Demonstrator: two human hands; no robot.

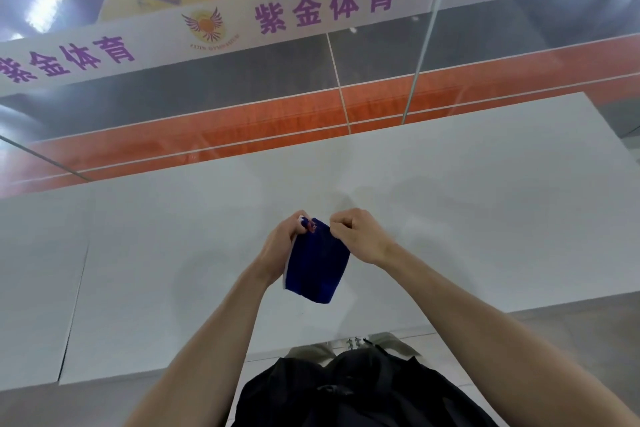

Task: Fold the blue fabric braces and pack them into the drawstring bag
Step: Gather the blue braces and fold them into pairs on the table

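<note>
The left hand (pixel 281 248) and right hand (pixel 358 236) are both pinching the top of the folded blue braces (pixel 317 270) above the counter (pixel 485 218) — squaring the layers tightly is likely helping them pack small

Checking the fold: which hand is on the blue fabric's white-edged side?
The left hand; the white edge lies beside it, while the right hand pinches plain blue fabric.

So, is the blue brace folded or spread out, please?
Folded: the blue brace is a compact bundle held by the left hand and right hand.
</note>
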